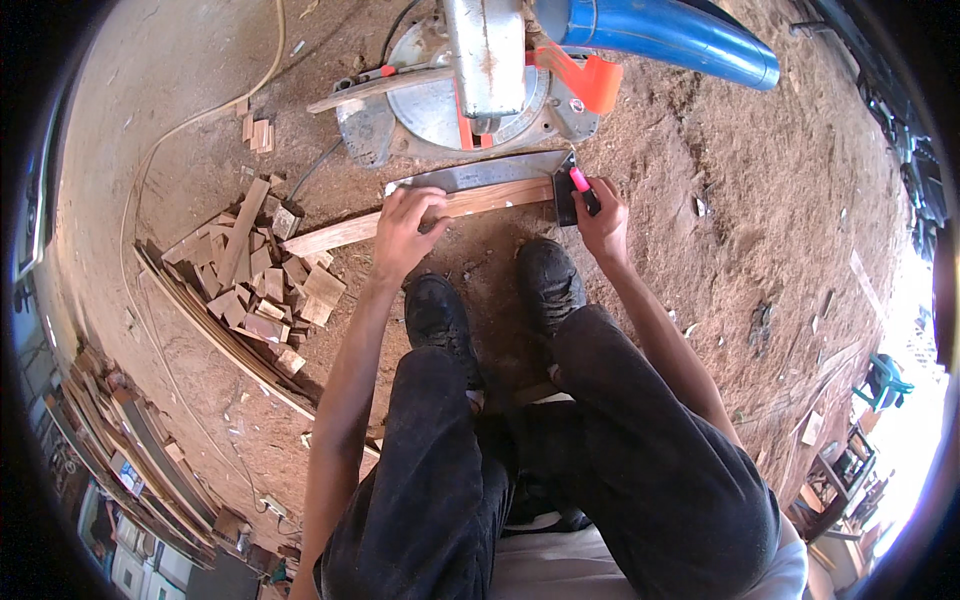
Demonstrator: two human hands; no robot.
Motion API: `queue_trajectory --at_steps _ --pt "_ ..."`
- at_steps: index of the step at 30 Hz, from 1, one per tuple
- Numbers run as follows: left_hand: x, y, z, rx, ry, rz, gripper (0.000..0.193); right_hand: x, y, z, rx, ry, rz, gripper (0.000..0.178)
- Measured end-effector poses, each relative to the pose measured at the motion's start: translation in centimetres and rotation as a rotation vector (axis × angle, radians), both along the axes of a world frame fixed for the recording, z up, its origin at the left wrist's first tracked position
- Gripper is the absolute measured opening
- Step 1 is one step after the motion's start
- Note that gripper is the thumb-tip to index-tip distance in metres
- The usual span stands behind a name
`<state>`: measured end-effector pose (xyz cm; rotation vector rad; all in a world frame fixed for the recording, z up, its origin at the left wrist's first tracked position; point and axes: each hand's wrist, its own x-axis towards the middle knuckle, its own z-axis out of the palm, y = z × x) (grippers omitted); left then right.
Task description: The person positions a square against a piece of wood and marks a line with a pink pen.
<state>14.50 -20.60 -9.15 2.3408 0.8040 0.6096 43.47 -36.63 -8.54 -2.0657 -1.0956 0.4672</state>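
A long wooden strip (pixel 500 197) lies across the ground in front of my shoes. Along its far edge runs the metal blade of a square (pixel 490 172), its dark stock (pixel 566 198) crossing the strip's right end. My left hand (pixel 408 228) grips the strip, fingers over the top by the blade and thumb on the near side. At the right end, my right hand (pixel 604 218) is closed around a bright pink marker (pixel 579 179), beside the stock. Whether these fingers also press the square is hard to see.
Just beyond the strip stands a miter saw (pixel 370 135) with an orange handle (pixel 600 84) and a blue tube (pixel 670 42). Wood offcuts (pixel 265 275) are heaped at left beside long boards (pixel 215 325). A cord (pixel 150 160) curves over the dusty ground.
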Motion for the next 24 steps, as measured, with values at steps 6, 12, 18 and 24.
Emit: queue_trajectory --at_steps 6,12,18,24 --pt "-0.4 0.0 0.0 -0.060 0.055 0.009 0.036 0.3 0.0 0.0 -0.056 -0.014 0.026 0.021" --pt "1.2 -1.4 0.4 -0.049 0.068 0.105 0.047 0.4 -0.3 0.2 -0.046 -0.051 -0.027 0.026" --pt "1.8 -1.2 1.7 -0.037 0.034 0.102 0.051 -0.5 -0.7 1.1 -0.064 -0.023 -0.035 0.028" --pt "3.1 -3.5 4.6 -0.214 -0.014 -0.004 0.048 -2.2 -1.6 4.6 -0.218 0.404 0.119 0.025"
